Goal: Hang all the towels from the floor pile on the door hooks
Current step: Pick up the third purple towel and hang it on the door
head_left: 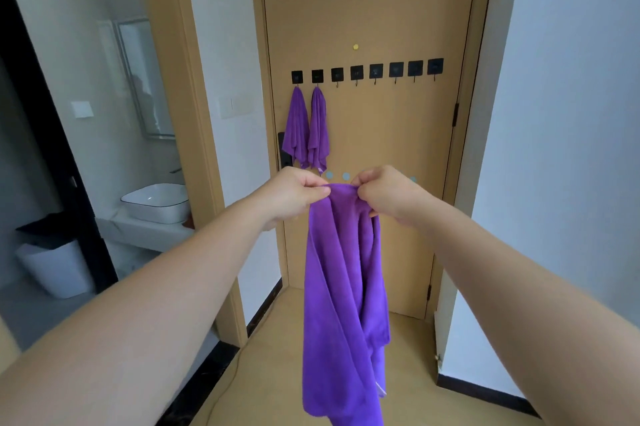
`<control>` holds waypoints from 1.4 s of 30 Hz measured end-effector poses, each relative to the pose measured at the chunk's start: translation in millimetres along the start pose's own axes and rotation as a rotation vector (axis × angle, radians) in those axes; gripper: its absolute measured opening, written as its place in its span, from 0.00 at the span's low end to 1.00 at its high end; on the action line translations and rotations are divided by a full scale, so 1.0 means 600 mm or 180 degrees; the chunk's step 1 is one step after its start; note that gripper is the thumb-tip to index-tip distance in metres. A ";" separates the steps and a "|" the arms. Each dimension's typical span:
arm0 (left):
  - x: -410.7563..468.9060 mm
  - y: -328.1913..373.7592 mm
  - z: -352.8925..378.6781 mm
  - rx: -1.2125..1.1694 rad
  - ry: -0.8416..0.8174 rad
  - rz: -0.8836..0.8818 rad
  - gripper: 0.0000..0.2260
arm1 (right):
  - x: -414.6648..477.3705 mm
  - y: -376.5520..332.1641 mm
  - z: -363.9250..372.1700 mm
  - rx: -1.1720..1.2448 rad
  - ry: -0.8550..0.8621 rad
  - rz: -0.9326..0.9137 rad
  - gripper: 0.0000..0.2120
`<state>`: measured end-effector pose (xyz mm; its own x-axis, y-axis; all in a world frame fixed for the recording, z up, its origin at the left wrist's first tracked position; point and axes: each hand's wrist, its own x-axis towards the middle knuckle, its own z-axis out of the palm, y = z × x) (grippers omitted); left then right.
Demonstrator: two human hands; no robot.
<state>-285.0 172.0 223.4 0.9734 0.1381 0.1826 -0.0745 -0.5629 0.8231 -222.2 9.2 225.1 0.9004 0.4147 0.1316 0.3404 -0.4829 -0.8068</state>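
Both hands hold one purple towel (343, 287) up in front of the door (367, 9). The left hand (294, 195) and the right hand (384, 193) pinch its top edge, and the rest hangs down. Two other purple towels (306, 129) hang on the two leftmost hooks (307, 76); six hooks are free.

White walls (571, 113) flank a tan floor (408, 373) edged with black skirting (485, 392). On the left is a bathroom with a white basin (156, 203) on a counter (149, 231), a mirror (149, 79) and a white bin (59, 269). The light is soft and even.
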 end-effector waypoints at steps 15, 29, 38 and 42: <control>0.337 -0.068 -0.038 -0.0307 0.0024 0.0317 0.06 | 0.331 0.029 -0.055 -0.0432 0.0503 -0.0503 0.15; 0.666 -0.058 -0.042 0.0178 0.0224 0.0539 0.08 | 0.656 0.062 -0.126 0.0011 -0.0251 -0.0597 0.12; 0.835 -0.126 -0.086 0.0946 -0.0074 0.0746 0.03 | 0.823 0.085 -0.107 0.0095 0.0369 -0.0847 0.14; 0.923 -0.178 -0.106 0.1220 -0.0080 0.0880 0.02 | 0.898 0.074 -0.090 -0.0193 0.0553 -0.0886 0.17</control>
<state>248.1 360.5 270.7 0.9337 -0.0763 0.3499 -0.2509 -0.8366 0.4869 292.9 169.5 291.4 0.8015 0.4020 0.4427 0.5906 -0.4168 -0.6910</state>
